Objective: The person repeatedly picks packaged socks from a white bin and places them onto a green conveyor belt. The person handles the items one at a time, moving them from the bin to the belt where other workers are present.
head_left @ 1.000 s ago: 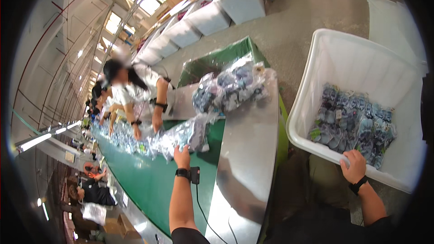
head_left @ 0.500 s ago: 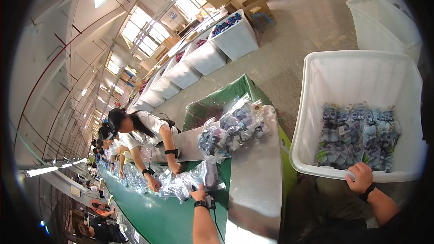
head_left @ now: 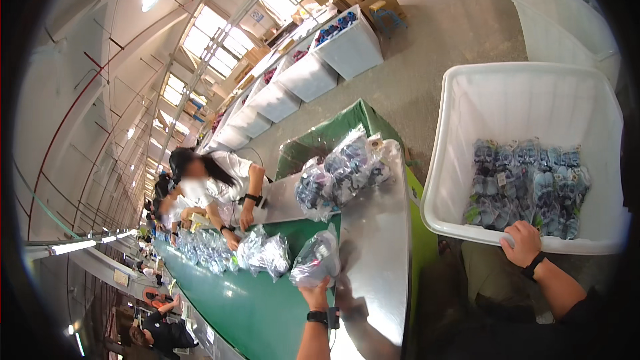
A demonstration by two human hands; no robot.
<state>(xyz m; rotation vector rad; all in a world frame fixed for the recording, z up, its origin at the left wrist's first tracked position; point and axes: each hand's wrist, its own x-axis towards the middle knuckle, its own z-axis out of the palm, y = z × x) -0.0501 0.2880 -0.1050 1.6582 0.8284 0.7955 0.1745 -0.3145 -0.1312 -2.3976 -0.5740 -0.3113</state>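
Observation:
My left hand [head_left: 315, 295] is closed on the near end of a clear plastic bag of shoes [head_left: 317, 257], greyish-blue inside; the bag hides most of its fingers. The bag is over the end of the green conveyor belt [head_left: 200, 300], beside the metal end plate [head_left: 373, 247]. My right hand [head_left: 522, 243] grips the near rim of a large white plastic bin [head_left: 467, 232]. Inside that bin lie several rows of bagged shoes [head_left: 507, 177], grey-blue and dark.
More bagged shoes [head_left: 347, 170] are heaped on the metal edge. A co-worker [head_left: 227, 180] leans over the belt, hands at other bags [head_left: 263, 253]. Behind stands a green container [head_left: 367, 120]. White bins [head_left: 347, 43] line the aisle; another bin [head_left: 560, 23] stands at far right.
My left hand has moved right and nearer with a bag, now apart from the co-worker's bags. My right hand stays on the bin rim.

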